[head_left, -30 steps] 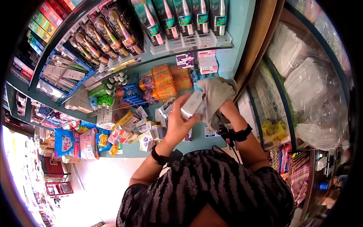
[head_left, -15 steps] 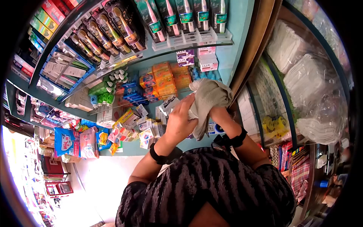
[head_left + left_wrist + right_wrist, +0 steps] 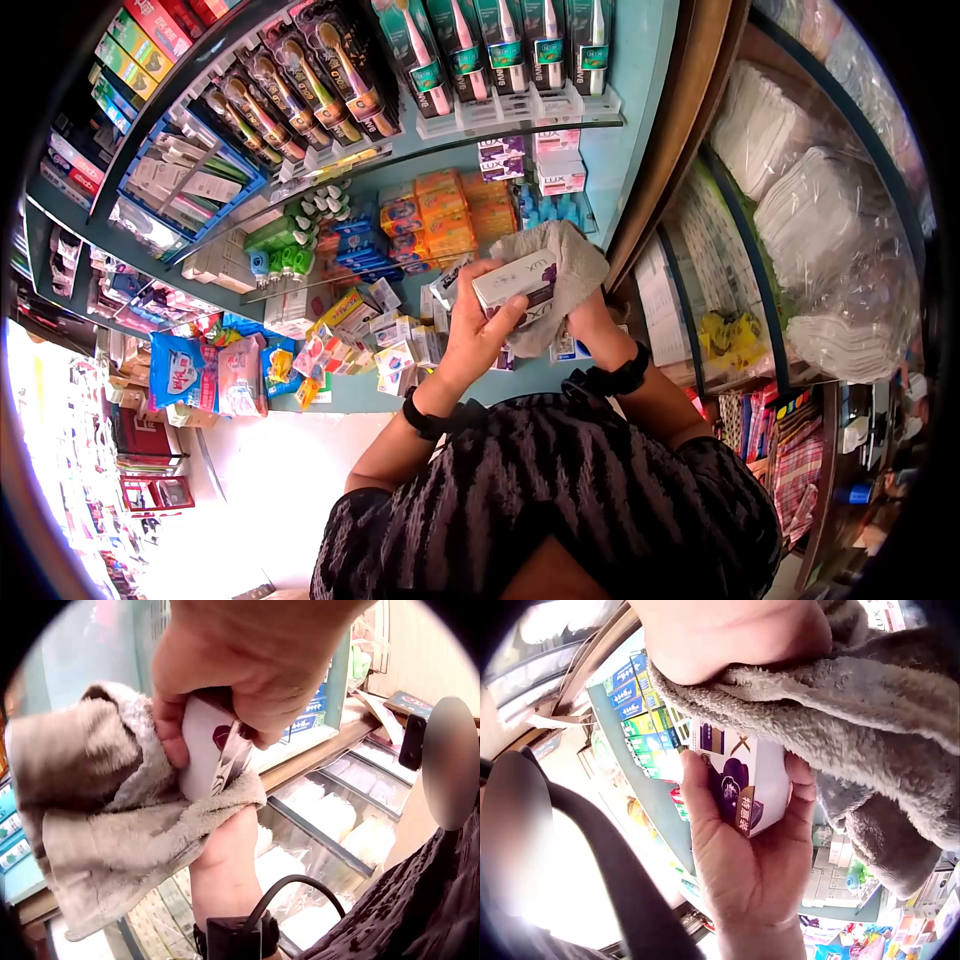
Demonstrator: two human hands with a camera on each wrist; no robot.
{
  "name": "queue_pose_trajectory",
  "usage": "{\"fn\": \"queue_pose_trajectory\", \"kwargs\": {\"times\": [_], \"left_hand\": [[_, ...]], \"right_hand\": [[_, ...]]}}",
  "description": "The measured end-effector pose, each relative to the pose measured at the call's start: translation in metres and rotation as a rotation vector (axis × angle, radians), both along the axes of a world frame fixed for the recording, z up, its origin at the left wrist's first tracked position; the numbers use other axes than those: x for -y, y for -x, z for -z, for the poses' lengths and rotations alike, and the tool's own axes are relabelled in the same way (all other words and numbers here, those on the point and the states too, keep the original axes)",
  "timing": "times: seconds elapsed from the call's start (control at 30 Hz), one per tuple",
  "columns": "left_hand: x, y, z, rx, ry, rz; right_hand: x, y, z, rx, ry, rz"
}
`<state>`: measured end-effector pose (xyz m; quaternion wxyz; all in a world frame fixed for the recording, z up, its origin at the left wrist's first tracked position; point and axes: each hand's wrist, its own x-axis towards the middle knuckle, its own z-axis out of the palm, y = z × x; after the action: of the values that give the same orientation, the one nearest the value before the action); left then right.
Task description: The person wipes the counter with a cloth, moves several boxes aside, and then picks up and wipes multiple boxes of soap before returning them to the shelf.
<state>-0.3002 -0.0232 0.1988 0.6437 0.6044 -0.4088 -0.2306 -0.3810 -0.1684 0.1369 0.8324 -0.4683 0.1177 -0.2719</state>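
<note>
one soap box [image 3: 515,280], now uncovered, gripped by left hand [image 3: 475,337], right hand [image 3: 591,322] clutching cloth [image 3: 566,262] behind

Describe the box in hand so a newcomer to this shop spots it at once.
At the teal shelves of toothbrushes, find the two hands in front of them. The left hand grips a white-and-purple LUX box against a grey cloth held by the right hand. Similar LUX boxes sit on the shelf above; this is the only one in hand.
</note>
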Motion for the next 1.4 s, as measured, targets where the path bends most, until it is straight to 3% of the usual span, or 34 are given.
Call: {"fn": "queue_pose_trajectory", "kwargs": {"times": [0.03,0.1,0.17,0.27,0.33,0.5,0.6,0.63,0.7,0.77,0.87,0.93,0.97,1.03,1.07,1.13,1.27,1.3,1.4], "left_hand": [[-0.001,0.0,-0.004,0.045,-0.006,-0.028],[-0.001,-0.001,-0.012,0.136,-0.015,-0.089],[-0.003,-0.001,-0.008,-0.037,0.027,0.01],[-0.006,0.002,-0.005,-0.14,0.1,0.076],[-0.006,0.003,-0.006,-0.125,0.121,0.064],[-0.003,-0.004,-0.003,-0.168,0.136,-0.079],[-0.002,-0.007,0.001,-0.236,0.134,-0.062],[-0.002,-0.005,-0.005,-0.223,0.129,-0.037],[-0.002,-0.008,-0.01,-0.173,0.105,0.021],[-0.007,-0.013,-0.016,-0.293,0.101,0.058],[-0.007,-0.02,-0.015,-0.479,0.185,0.08],[-0.003,-0.021,-0.013,-0.603,0.288,0.115],[0.005,-0.015,-0.009,-0.613,0.323,0.052],[0.01,-0.01,-0.006,-0.3,0.131,-0.066],[0.011,-0.011,-0.004,-0.194,0.091,-0.121],[0.01,-0.017,-0.011,0.523,-0.059,-0.386],[0.012,-0.019,-0.022,0.972,0.038,-0.292],[0.011,-0.013,-0.032,0.941,0.072,-0.256],[0.013,-0.014,-0.033,1.014,0.047,-0.288]], "right_hand": [[0.006,-0.004,0.013,0.001,0.033,0.024],[0.014,-0.004,0.025,-0.078,0.478,0.128],[0.017,-0.002,0.028,-0.118,0.649,0.162],[0.007,0.006,-0.013,-0.121,0.496,0.096],[0.007,0.001,-0.009,-0.083,0.354,0.052],[-0.007,-0.012,-0.013,0.146,-0.281,-0.042],[-0.018,-0.011,-0.032,0.151,-0.348,0.029],[-0.009,-0.013,-0.03,0.136,-0.333,-0.027],[0.009,-0.016,-0.029,0.088,0.113,0.01],[0.025,-0.016,-0.024,0.101,0.188,-0.001],[0.048,-0.015,-0.016,0.222,-0.256,-0.075],[0.026,-0.013,-0.033,0.165,-0.116,-0.026],[0.013,-0.018,-0.023,0.118,0.19,0.087],[-0.002,-0.024,-0.014,0.014,0.804,0.311],[0.002,-0.022,-0.013,0.088,0.569,0.158],[0.005,-0.018,-0.02,0.232,0.085,-0.141],[0.002,-0.019,-0.014,0.321,-0.105,-0.199],[-0.001,-0.016,-0.024,0.289,-0.061,-0.182],[-0.003,-0.012,-0.04,0.342,-0.454,-0.383]]}}
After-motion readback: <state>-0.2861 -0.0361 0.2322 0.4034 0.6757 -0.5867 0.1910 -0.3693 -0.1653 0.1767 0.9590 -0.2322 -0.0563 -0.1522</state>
